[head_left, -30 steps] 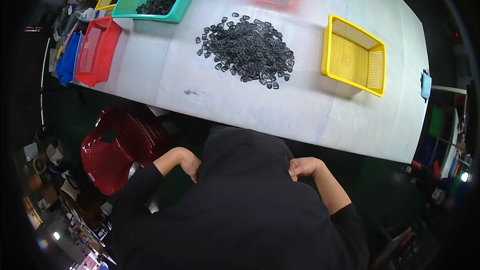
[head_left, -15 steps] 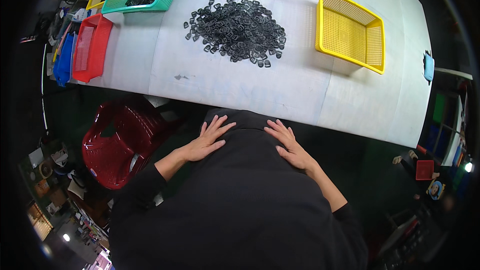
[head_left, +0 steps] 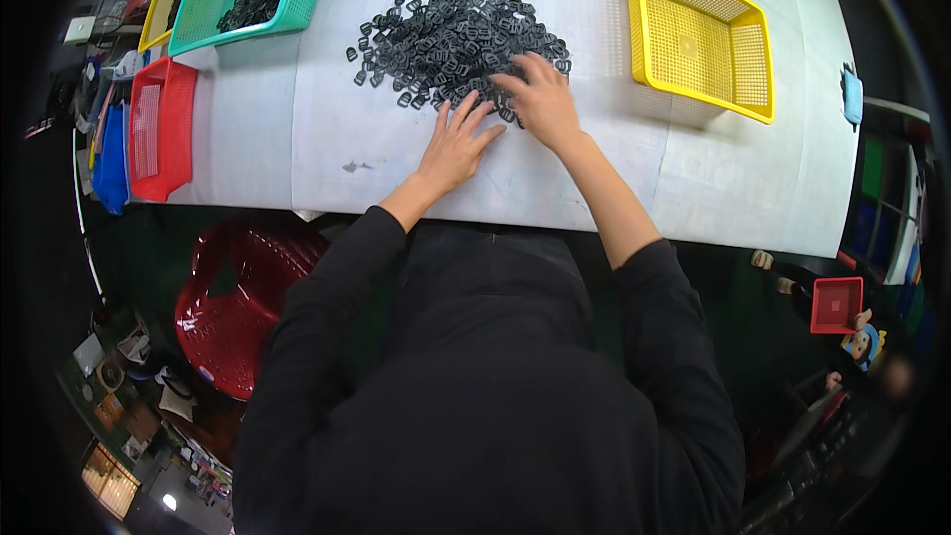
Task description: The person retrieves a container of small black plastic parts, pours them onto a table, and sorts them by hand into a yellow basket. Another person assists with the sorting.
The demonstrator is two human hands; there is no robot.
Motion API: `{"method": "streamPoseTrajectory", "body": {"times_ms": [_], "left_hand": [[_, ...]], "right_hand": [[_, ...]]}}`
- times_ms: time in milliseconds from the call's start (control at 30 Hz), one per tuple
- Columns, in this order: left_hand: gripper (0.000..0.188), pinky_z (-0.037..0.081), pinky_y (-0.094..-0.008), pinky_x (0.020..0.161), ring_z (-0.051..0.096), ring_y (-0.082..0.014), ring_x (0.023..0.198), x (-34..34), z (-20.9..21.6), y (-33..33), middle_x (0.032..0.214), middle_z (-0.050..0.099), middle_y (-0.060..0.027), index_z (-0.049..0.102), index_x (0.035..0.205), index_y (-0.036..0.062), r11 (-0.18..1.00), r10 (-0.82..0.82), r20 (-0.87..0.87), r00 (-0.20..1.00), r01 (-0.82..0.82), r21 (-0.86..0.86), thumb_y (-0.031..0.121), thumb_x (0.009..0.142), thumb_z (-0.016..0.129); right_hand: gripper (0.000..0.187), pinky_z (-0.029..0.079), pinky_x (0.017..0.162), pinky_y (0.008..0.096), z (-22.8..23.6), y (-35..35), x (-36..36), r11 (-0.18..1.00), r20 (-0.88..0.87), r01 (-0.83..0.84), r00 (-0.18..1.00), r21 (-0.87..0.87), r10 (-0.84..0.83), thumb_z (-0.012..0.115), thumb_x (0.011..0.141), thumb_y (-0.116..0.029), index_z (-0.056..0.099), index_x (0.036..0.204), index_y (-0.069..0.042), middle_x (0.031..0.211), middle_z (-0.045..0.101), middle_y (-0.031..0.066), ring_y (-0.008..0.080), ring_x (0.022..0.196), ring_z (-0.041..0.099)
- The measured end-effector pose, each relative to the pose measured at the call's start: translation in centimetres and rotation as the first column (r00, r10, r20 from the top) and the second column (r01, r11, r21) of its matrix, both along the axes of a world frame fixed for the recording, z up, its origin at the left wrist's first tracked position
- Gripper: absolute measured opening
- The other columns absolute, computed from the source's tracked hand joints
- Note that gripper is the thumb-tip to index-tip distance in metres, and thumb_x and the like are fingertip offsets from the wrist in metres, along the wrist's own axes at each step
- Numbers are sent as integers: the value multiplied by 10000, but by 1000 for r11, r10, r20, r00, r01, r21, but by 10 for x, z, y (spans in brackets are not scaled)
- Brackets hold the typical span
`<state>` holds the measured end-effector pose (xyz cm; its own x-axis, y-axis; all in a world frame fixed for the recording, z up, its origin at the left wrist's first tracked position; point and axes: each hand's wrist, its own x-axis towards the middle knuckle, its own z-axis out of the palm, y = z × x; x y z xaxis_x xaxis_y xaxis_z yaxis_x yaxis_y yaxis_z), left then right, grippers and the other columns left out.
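Note:
A heap of small black plastic buckles (head_left: 446, 35) lies on the white-covered table (head_left: 357, 134). At the heap's near edge rests my left hand (head_left: 458, 147), its fingers spread and the tips against the closest buckles. My right hand (head_left: 540, 104) reaches over the heap's near right side, fingers apart and slightly bent, covering some of the buckles. No buckle shows in either hand, though the undersides of the fingers are hidden.
Right of the heap stands a yellow basket (head_left: 642, 30) with nothing in it. A green basket (head_left: 188, 35) of black buckles, another yellow basket (head_left: 158, 15) and a red basket (head_left: 161, 129) line the left side. A dark red chair (head_left: 223, 322) stands below the table's front edge.
Both hands have moved up from my lap to the near side of the buckle heap. My view has shifted slightly, and the pink container at the far edge shows less.

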<state>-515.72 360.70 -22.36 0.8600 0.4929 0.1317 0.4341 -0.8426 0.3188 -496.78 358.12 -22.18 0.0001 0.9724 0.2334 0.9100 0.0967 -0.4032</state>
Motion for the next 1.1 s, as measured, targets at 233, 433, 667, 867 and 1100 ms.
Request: {"method": "streamPoseTrajectory", "body": {"times_ms": [233,433,667,867,1100], "left_hand": [[361,203,-612,964,274,-290,1261,0,-8,57,1283,406,-51,551,1115,197,976,216,32,976,-216,5,150,758,586],[364,170,-634,971,272,-285,1266,2,-10,70,1246,427,-58,538,1128,151,989,132,-33,991,-134,-67,140,767,579],[425,163,-552,1026,282,-211,1290,40,-8,37,1301,416,-47,470,1218,70,996,-21,48,999,26,-91,96,797,523],[328,223,-478,1032,360,-236,1232,25,-13,20,1165,497,-54,546,1082,89,984,-61,82,995,74,-163,50,756,552],[203,374,-370,782,496,-245,936,43,-8,21,974,569,-44,572,922,83,935,350,332,876,-304,-183,90,728,628]], "right_hand": [[406,278,950,601,-13,69,33,985,222,137,969,-101,-112,623,762,-211,536,1143,-321,1290,416,11,228,1265,313],[400,288,969,555,-14,26,76,908,206,359,926,-215,-317,603,775,-159,539,1155,-265,1253,457,38,238,1257,331],[448,315,951,501,-16,-34,23,957,42,287,958,-39,-285,600,735,-97,517,1170,-168,1224,487,12,231,1190,414],[272,354,869,433,-7,-52,10,956,-91,294,952,13,-292,605,728,-70,601,989,-148,938,560,-6,185,951,515],[251,356,745,371,-9,-36,26,975,-46,210,976,-69,-214,682,677,-165,616,920,-158,875,539,-21,178,878,498]]}}
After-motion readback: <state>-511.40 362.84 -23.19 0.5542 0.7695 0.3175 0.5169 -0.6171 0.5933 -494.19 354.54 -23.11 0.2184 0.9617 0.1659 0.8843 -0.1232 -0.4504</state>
